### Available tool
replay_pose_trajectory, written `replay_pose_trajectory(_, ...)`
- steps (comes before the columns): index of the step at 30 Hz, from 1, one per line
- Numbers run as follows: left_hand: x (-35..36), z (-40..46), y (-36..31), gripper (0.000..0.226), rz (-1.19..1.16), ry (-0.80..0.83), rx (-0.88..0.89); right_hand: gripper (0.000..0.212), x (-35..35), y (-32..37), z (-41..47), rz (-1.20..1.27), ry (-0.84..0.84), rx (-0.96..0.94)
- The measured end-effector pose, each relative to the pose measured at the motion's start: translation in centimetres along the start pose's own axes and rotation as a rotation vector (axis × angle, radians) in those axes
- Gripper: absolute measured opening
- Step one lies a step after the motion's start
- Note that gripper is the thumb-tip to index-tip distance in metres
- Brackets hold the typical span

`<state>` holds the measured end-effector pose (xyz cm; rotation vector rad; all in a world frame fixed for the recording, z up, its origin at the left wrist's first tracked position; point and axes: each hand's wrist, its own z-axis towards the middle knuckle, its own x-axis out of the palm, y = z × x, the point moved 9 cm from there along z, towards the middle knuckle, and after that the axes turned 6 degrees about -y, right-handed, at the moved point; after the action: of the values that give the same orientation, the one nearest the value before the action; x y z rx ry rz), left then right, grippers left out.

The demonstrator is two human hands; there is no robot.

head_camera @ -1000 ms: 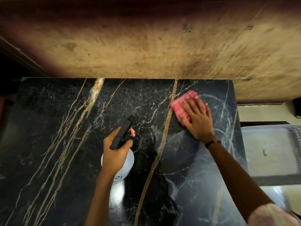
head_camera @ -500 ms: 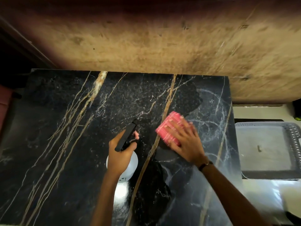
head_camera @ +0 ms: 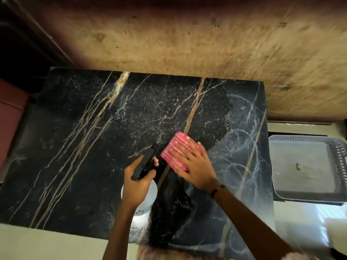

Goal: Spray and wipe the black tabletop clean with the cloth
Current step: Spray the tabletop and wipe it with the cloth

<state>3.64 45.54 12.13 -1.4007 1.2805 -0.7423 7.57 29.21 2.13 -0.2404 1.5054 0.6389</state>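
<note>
Head view: your right hand lies flat, fingers spread, pressing the pink cloth onto the desk mid-right.
Left hand: curled round the spray bottle, just left of the cloth.
Next stroke: the unwiped, dry-looking surface lies left; the cloth's long axis runs near-left to far-right.

The left hand hides most of the spray bottle, the right hand is blurred over the cloth, and both arms run off the bottom edge.
</note>
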Motion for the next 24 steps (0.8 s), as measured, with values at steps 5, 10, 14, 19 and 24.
replay_pose_trajectory(5, -0.2, -2.0, 0.3, 0.025, -0.035, 0.0, -0.006, 0.062, -2.3, -9.5, -2.4, -0.061, 0.007, 0.225)
replay_pose_trajectory(10, -0.3, -3.7, 0.7, 0.024, -0.027, 0.016, 0.0, 0.065, -1.2, -6.1, 3.1, -0.026, 0.014, 0.346)
replay_pose_trajectory(14, -0.4, -5.0, 0.5, 0.019, -0.026, 0.036, 0.012, 0.059, 0.3, 2.1, -0.8, -0.004, 0.041, 0.057)
replay_pose_trajectory(19, -1.6, -6.6, 1.0, 0.016, -0.043, 0.059, 0.016, 0.058, -1.3, 0.3, -10.7, -0.09, 0.043, -0.009)
replay_pose_trajectory(24, -3.1, -8.5, 2.7, 0.025, -0.006, 0.086, 0.01, 0.063, -2.1, -4.8, -7.8, -0.082, 0.055, 0.333)
